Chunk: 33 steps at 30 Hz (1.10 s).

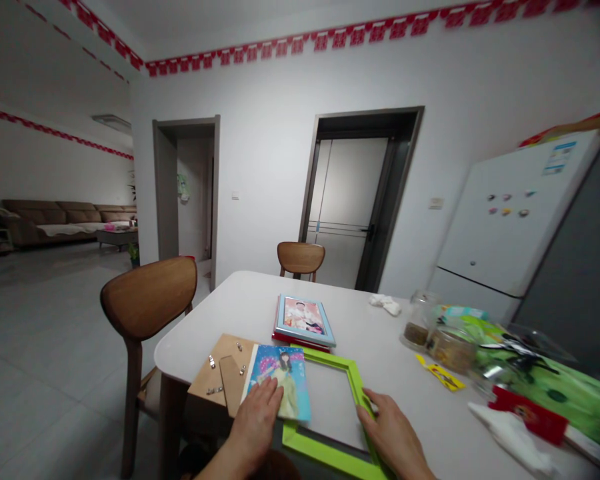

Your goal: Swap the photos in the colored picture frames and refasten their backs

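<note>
My left hand lies with its fingers flat on a blue picture of a figure in a pale yellow-green dress. That picture overlaps the left side of a bright green picture frame. Around the frame's right side, the fingers of my right hand are closed. The frame's middle shows the table top through it. Under the picture's left edge is a brown backing board with metal clips and a stand flap. Beyond the green frame, a light blue framed photo rests on top of a red frame.
To the right on the white table stand glass jars, a yellow packet, a red packet and green plastic bags. Crumpled tissue lies near the far edge. Wooden chairs stand at the left and far sides.
</note>
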Tool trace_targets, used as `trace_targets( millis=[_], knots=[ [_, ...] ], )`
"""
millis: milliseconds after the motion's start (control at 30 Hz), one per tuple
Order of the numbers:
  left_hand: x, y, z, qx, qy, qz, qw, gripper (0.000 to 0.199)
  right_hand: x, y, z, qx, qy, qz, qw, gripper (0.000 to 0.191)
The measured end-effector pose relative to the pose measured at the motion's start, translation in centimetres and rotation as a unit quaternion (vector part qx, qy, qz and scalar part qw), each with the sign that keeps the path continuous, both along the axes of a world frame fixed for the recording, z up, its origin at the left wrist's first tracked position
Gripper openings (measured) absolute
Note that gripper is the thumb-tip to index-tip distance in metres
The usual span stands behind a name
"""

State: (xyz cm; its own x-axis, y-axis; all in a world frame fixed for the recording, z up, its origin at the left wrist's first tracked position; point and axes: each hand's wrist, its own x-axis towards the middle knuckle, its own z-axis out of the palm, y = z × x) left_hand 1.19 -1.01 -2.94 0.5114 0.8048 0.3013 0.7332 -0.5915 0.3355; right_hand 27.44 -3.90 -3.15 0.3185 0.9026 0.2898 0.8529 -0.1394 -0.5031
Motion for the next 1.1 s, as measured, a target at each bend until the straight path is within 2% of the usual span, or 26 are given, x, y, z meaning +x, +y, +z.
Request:
trace_targets(
  millis=[100, 167, 233, 300, 333, 367, 400, 433, 500, 533, 600, 667, 767, 833, 867, 1000, 1100],
  knots=[
    [-0.5, 1.0, 1.4, 0.022, -0.153, 0.017, 0.988, 0.044, -1.7, -0.2, 1.9, 0.094, 0.107, 0.040, 0.989, 0.041],
    [-0.6, 1.0, 3.1, -0.011, -0.319, 0.038, 0.947, 0.034, -3.6, -0.3, 3.2, 0.087, 0.238, 0.079, 0.964, 0.039],
    [-0.1, 0.6, 4.6, -0.091, -0.490, 0.050, 0.866, 0.028, -5.9, -0.3, 3.8, 0.025, 0.393, 0.100, 0.914, 0.041],
    [1.4, -0.2, 5.3, -0.163, -0.590, 0.043, 0.790, 0.038, -8.1, -0.2, 3.7, -0.035, 0.538, 0.097, 0.836, 0.039],
    [2.3, -0.7, 5.2, -0.191, -0.617, 0.034, 0.763, 0.043, -9.0, -0.1, 3.5, -0.043, 0.601, 0.098, 0.792, 0.037],
    [3.3, -1.1, 4.9, -0.211, -0.631, 0.026, 0.746, 0.046, -9.7, 0.1, 3.2, -0.036, 0.654, 0.098, 0.749, 0.035],
    [4.3, -1.6, 4.3, -0.239, -0.655, 0.015, 0.717, 0.048, -10.1, 0.3, 3.1, -0.014, 0.694, 0.097, 0.713, 0.033],
    [5.3, -1.9, 3.7, -0.269, -0.671, -0.002, 0.691, 0.050, -10.2, 0.5, 3.0, 0.018, 0.720, 0.094, 0.688, 0.032],
    [6.5, -2.5, 2.5, -0.315, -0.675, -0.034, 0.666, 0.052, -9.4, 0.8, 3.0, 0.077, 0.731, 0.076, 0.674, 0.032],
    [6.7, -2.6, 1.9, -0.327, -0.660, -0.046, 0.674, 0.052, -8.6, 0.8, 3.1, 0.091, 0.725, 0.065, 0.679, 0.032],
    [6.5, -2.5, 1.1, -0.332, -0.618, -0.047, 0.711, 0.054, -6.4, 0.9, 3.3, 0.084, 0.708, 0.053, 0.699, 0.032],
    [5.5, -2.2, 0.6, -0.311, -0.563, -0.015, 0.765, 0.059, -4.1, 0.9, 3.1, 0.044, 0.682, 0.037, 0.729, 0.032],
    [4.1, -1.9, 0.2, -0.261, -0.424, 0.042, 0.866, 0.060, -1.7, 1.2, 2.1, -0.012, 0.603, 0.004, 0.798, 0.033],
    [3.6, -2.0, 0.1, -0.225, -0.314, 0.038, 0.921, 0.057, -1.3, 1.6, 1.4, -0.028, 0.544, 0.004, 0.839, 0.035],
    [3.5, -2.1, 0.1, -0.212, -0.271, 0.027, 0.939, 0.057, -1.3, 1.9, 1.1, -0.034, 0.513, 0.012, 0.857, 0.036],
    [3.3, -2.7, -0.1, -0.186, -0.190, -0.011, 0.964, 0.061, -2.3, 2.7, 0.6, -0.047, 0.351, 0.029, 0.935, 0.041],
    [2.9, -2.9, -0.1, -0.167, -0.158, -0.031, 0.973, 0.062, -2.7, 3.0, 0.7, -0.050, 0.281, 0.020, 0.958, 0.044]
  ],
)
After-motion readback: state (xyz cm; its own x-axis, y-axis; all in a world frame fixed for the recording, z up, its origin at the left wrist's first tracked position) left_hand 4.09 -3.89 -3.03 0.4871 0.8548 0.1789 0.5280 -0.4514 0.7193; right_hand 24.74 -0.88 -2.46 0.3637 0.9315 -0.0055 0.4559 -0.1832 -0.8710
